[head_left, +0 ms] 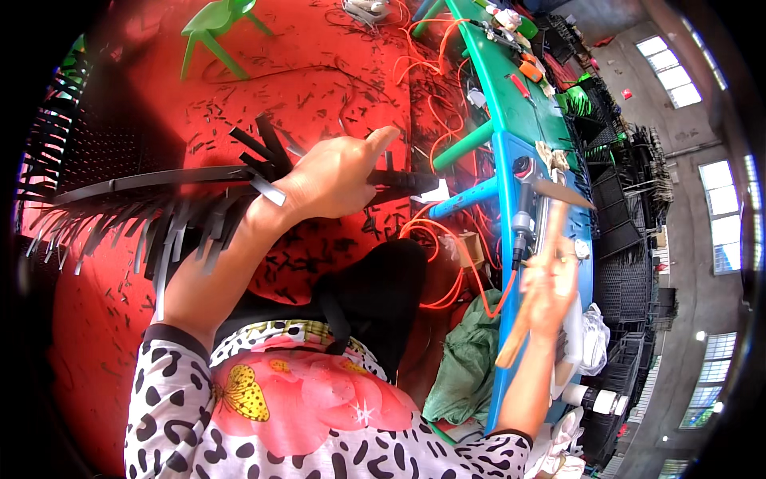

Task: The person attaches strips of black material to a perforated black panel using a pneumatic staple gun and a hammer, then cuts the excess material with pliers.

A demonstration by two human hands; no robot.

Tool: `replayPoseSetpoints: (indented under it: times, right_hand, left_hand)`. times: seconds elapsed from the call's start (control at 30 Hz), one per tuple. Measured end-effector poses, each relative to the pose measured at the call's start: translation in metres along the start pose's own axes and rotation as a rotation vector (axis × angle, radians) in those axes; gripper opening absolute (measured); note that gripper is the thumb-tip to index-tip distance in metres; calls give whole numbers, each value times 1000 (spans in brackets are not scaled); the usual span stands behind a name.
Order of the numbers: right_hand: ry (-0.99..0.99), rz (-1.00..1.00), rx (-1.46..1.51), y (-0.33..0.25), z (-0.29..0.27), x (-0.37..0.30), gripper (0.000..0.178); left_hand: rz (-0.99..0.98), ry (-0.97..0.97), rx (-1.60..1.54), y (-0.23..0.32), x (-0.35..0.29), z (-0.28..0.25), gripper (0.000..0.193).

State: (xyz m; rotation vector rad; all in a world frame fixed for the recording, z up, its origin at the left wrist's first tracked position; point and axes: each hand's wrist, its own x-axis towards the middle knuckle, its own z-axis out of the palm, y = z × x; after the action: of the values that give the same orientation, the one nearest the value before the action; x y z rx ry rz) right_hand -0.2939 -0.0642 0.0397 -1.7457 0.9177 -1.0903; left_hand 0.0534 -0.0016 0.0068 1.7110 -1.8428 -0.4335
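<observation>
Red floor (319, 88) fills most of the view, littered with short black plastic offcuts (319, 255) and loops of orange hose (431, 104). A long tabletop (511, 104) runs far to near on my right, green at the far end, blue near me, cluttered with small tools and rags. Black plastic crates (630, 199) are stacked beyond it on the right. A green plastic chair (215, 24) stands far left.

The black plastic crate panel (144, 199) lies across my lap, stretching left, its ragged fringe of flash strips hanging down. I hold it out sideways so the edge with the strips faces me and stays steady. My left hand (335, 180) is clamped over the panel's top rail, thumb pointing right, fingers wrapped under; loose strips stick up behind the knuckles.

My right hand (550, 291) is closed around the wooden handle of a hammer (550, 215), head raised toward the far side, above the blue tabletop edge. It is motion-blurred, so the exact grip is hard to read. It is well apart from the panel.

A pneumatic tool (523, 227) with the orange hose sits on the tabletop just left of the hammer, close enough to get in the way. A green cloth (467, 367) lies bunched beside my right knee. White tape rolls (594, 397) sit near right.
</observation>
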Motion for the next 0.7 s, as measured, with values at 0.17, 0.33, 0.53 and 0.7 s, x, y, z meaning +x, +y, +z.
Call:
replayPoseSetpoints:
  times: [0.17,0.33,0.53,0.7]
  right_hand:
    - [-359,-75,-556,-25,64,-19,53]
    - [-338,-444,-654,-43,98,-10,54]
    - [-420,-438,-796,-33,110,-1,48]
    - [-206,-463,-686,-55,108,-9,49]
  left_hand:
    - [48,118,-52,0,4,13,79]
    - [83,179,-55,-11,5,13,77]
    - [112,189,-74,-12,7,16,76]
    - [76,153,-87,-11,5,10,74]
